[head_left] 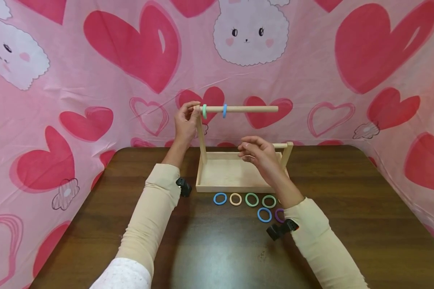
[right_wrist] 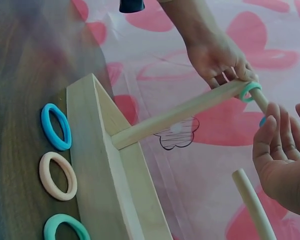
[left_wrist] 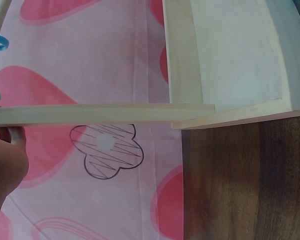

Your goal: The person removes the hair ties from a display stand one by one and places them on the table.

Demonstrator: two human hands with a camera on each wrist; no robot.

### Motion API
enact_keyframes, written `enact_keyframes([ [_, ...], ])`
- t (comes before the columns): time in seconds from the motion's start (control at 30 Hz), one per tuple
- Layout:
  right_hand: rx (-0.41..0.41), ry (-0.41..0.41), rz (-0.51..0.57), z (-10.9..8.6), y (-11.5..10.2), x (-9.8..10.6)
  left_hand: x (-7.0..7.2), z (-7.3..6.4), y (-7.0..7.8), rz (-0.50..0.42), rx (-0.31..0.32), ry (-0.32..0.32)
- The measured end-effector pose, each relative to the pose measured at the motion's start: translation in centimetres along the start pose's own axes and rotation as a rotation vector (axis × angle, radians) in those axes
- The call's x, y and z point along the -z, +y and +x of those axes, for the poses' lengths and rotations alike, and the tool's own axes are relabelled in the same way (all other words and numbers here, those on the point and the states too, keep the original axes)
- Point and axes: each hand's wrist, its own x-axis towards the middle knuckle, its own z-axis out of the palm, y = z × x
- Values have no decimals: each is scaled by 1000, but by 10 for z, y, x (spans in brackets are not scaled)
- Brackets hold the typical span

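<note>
My left hand (head_left: 185,120) grips the top of the tall wooden post (head_left: 202,142), where the upper rod (head_left: 253,108) begins. A green ring (head_left: 204,111) hangs on that rod close to the left fingers, and a blue ring (head_left: 224,111) hangs farther right. Below the rod, my right hand (head_left: 258,154) is raised in front of the wooden stand, its fingers loosely bent and holding nothing. In the right wrist view the same right hand (right_wrist: 290,167) appears near the rod; contact cannot be told. The left wrist view shows part of the left hand (left_wrist: 7,162) at the post.
The stand's tray base (head_left: 235,189) sits at the table's back, with a shorter post (head_left: 287,154) and lower rod (head_left: 280,145) at right. Before it lie several loose rings, including blue (head_left: 215,199), beige (head_left: 231,200), green (head_left: 246,199) and purple (head_left: 276,216). The right forearm partly covers some.
</note>
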Motion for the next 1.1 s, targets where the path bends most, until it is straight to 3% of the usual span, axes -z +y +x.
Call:
enact_keyframes([
  [0.53, 49, 102, -3, 28, 5, -22, 2, -2, -1, 1, 5, 5],
  [1.1, 169, 247, 18, 59, 15, -43, 2, -1, 0, 6, 4, 3],
])
